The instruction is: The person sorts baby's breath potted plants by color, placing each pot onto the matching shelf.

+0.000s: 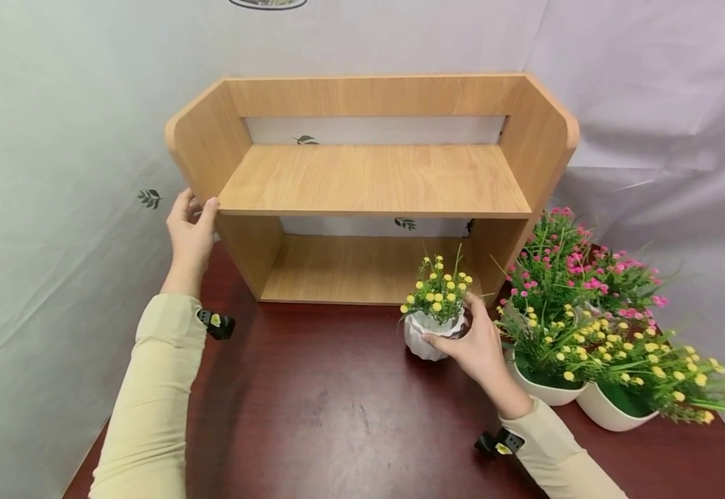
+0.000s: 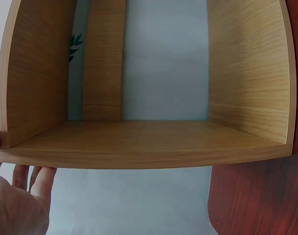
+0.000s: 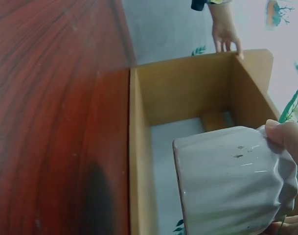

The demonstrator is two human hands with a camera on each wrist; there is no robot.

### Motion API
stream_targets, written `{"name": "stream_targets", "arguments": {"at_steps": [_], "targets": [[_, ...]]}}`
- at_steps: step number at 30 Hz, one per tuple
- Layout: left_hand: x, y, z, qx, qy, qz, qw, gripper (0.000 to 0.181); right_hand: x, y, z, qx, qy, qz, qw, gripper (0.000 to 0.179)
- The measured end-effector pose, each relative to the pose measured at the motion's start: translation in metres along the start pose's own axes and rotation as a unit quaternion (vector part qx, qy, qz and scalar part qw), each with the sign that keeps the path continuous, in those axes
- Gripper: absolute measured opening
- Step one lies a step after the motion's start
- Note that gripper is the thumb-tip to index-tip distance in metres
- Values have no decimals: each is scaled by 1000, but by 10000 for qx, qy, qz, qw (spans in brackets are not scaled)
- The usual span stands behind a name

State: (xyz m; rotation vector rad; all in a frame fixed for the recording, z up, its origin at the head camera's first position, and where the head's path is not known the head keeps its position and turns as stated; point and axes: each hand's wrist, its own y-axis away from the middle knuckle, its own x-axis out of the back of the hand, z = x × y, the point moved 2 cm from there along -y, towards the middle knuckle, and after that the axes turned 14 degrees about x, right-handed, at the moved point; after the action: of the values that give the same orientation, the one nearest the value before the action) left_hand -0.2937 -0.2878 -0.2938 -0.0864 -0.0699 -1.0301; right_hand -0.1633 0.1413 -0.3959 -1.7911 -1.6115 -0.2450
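Observation:
My right hand [image 1: 479,342] grips a small white ribbed flowerpot [image 1: 423,338] by its rim, thumb on the near side. Yellow artificial flowers [image 1: 437,287] and thin green blades rise from it. The pot is upright over the dark red table, just in front of the shelf's lower board. In the right wrist view its white wall [image 3: 227,181] fills the lower right, with the thumb at the scalloped rim. My left hand [image 1: 189,232] holds the left side panel of the two-tier wooden shelf [image 1: 369,180], its thumb at the front edge; some fingers are hidden behind the panel.
Right of the shelf stand several potted artificial plants, with pink flowers [image 1: 577,267] behind and yellow flowers [image 1: 656,360] in white pots [image 1: 612,409] in front. The shelf stands on the dark red table [image 1: 312,402], before a pale wall covering [image 1: 75,173] with leaf prints.

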Motion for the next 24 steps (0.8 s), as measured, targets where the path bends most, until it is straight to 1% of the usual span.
{"name": "stream_targets", "arguments": {"at_steps": [6, 9, 15, 18, 21, 24], "targets": [[3, 1, 1, 20, 170, 67, 9998, 37, 5, -3, -13, 196, 100, 5, 9998, 87], [4, 2, 2, 37, 282, 64, 9996, 37, 8, -5, -19, 283, 128, 38, 9995, 86], [2, 3, 3, 81, 94, 71, 9999, 36, 16, -8, -30, 386, 266, 121, 9988, 85], [0, 3, 4, 53, 22, 85, 9999, 35, 20, -9, -34, 466, 270, 161, 9984, 83], [-1, 3, 4, 10, -26, 87, 10000, 36, 23, -10, -39, 634, 231, 204, 9975, 82], [-1, 3, 4, 15, 19, 100, 9999, 36, 28, -13, -43, 856, 135, 253, 9959, 81]]}}
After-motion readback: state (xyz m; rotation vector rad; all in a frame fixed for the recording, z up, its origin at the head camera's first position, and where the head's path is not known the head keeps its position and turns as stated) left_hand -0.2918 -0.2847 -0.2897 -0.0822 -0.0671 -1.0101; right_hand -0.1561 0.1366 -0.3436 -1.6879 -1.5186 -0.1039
